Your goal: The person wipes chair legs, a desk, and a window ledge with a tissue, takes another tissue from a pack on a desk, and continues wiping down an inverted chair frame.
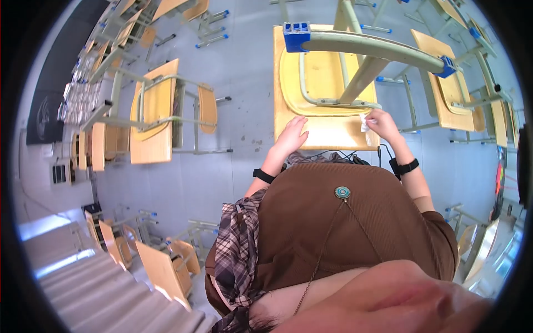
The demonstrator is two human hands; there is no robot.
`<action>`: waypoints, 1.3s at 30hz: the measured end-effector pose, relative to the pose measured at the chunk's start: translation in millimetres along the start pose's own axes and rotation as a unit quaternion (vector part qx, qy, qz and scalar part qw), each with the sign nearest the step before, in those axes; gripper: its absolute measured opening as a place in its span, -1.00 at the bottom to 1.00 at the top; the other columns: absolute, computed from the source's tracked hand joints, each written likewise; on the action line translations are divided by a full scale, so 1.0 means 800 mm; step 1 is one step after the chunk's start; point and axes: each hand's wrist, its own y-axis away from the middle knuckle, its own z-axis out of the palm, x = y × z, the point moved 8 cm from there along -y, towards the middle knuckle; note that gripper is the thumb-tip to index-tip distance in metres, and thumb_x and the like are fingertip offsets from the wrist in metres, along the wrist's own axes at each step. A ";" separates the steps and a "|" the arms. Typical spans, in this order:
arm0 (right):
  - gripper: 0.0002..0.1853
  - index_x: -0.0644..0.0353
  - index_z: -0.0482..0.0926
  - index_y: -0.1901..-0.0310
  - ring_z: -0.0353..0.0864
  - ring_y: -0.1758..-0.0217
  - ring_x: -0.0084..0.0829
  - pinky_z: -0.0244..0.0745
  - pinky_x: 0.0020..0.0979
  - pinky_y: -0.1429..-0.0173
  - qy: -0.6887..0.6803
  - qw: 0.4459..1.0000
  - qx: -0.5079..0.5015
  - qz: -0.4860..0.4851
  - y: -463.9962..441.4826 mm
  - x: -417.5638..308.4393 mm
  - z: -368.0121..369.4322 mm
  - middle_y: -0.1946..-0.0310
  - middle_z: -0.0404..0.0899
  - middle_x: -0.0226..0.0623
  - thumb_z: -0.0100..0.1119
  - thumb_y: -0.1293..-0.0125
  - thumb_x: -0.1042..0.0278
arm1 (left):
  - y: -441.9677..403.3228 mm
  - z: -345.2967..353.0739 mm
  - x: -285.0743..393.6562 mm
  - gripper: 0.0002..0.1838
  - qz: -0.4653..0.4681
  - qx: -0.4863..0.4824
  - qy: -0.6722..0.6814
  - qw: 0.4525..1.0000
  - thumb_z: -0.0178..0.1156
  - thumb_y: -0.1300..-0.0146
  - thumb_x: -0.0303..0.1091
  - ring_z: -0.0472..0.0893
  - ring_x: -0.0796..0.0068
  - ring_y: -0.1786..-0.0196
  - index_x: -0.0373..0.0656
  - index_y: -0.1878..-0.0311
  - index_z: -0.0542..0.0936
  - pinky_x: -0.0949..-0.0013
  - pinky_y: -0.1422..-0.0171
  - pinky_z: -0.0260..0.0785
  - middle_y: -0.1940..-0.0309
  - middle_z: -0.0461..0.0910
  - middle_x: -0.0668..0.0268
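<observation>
A white tissue (pixel 364 122) is pinched in the fingers of my right hand (pixel 381 123) at the right side of a light wooden desk (pixel 327 130). My left hand (pixel 292 135) lies open on the desk's left side, near the edge, holding nothing. Upside down on the same desk rests a chair, its yellow wooden seat (pixel 322 72) against the top just beyond my hands. The chair's pale metal legs stick up, with blue caps (pixel 297 36) on the ends. Each wrist wears a black band.
Another desk with an upturned chair (pixel 152 108) stands to the left, across an aisle of grey floor (pixel 239 111). A similar desk and chair (pixel 449 100) stand to the right. More desks (pixel 161 272) and a pleated curtain (pixel 116 299) are at the lower left.
</observation>
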 end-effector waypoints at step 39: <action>-0.58 0.11 0.37 -0.05 0.50 0.18 -0.47 0.43 -0.51 0.19 0.186 0.952 0.236 -0.054 -0.137 -0.283 -0.176 0.09 0.48 -0.30 0.11 -0.18 0.17 | 0.035 0.089 -0.001 -0.24 -0.011 -0.226 -0.111 0.968 0.05 -0.11 -0.10 -0.08 -0.08 -0.37 -0.48 -0.22 0.09 0.09 -0.38 -0.08 -0.26 -0.06 -0.27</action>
